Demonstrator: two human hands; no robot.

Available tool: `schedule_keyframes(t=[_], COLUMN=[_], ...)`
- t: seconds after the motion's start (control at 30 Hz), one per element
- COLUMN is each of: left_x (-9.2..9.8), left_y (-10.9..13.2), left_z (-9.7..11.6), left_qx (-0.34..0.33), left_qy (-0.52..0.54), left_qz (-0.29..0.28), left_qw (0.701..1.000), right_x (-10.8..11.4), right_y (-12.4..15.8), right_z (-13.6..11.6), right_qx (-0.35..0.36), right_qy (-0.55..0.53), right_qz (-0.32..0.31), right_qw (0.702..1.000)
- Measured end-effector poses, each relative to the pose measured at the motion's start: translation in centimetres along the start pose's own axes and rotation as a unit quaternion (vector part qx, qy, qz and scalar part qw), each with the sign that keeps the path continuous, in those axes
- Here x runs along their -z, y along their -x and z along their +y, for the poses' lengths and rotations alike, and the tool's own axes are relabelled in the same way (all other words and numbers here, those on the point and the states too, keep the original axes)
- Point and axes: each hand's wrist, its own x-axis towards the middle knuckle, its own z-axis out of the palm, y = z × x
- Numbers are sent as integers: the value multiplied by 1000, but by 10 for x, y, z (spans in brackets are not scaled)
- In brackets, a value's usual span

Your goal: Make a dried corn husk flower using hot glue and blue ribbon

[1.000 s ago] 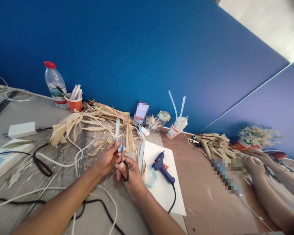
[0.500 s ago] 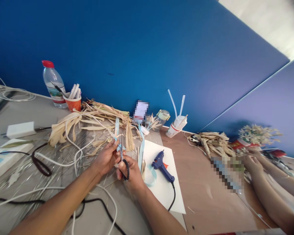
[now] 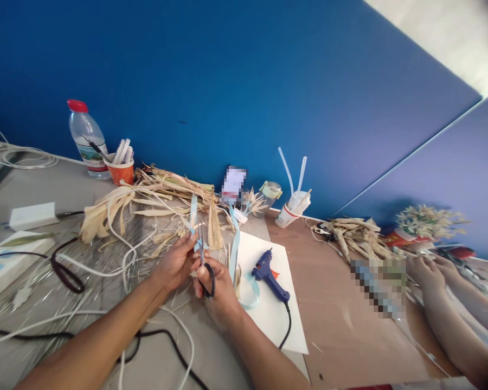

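My right hand [image 3: 216, 284] grips scissors [image 3: 209, 280] by their black handles, blades pointing away from me. Light blue ribbon [image 3: 193, 214] is pinched between the fingers of my left hand [image 3: 178, 260], and the scissor blades lie against it. Whether the blades are apart cannot be made out. Behind the hands spreads a heap of dried corn husks [image 3: 179, 187]. To the right, a blue glue gun [image 3: 270, 273] rests on a white sheet [image 3: 282, 319], with a loop of the same ribbon beside it.
A bottle [image 3: 87, 141] and an orange cup [image 3: 121, 172] stand at the back left. White and black cables cross the left side over thin clear sticks. A cup with straws [image 3: 288, 215] stands by the blue partition. At right are another person's hands [image 3: 427, 271].
My hands hold almost the same position, with the scissors still at the ribbon. The other person's hands at right have shifted slightly.
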Motion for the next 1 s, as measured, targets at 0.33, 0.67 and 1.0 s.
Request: schedule_keyframes(t=[0.33,0.67,1.0], left_x=[3,2,8], left_y=[0,1,-4], left_z=[0,-6,12], left_qx=[-19,2,-57], left_qy=[-48,-46,-19], left_qz=[-33,-47,-79], left_qw=[998,998,995], right_x=[0,6,38], right_y=[1,-1,-3], right_z=[1,-9,-24], right_qx=[-22,-16,-36], right_qy=[25,17,197], right_qz=[3,47,126], right_qw=[999,999,972])
